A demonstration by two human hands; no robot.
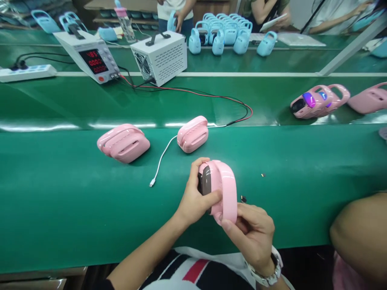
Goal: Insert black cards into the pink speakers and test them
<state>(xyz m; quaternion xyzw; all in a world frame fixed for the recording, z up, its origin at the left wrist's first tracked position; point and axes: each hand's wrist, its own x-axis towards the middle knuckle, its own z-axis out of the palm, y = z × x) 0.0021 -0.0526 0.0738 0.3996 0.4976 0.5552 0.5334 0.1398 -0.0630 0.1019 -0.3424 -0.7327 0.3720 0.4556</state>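
For steady support, I clamp the left hand [193,198] around the pink device [229,187]; the right hand [256,230] grips its near end.

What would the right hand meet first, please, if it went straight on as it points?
The right hand would first meet the pink device it touches, then probably the left hand, though depth is unclear.

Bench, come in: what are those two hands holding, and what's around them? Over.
Left hand and right hand: both on one pink handled device. Close by on green mat: small dark piece, white plug. Nothing seen between hands and device.
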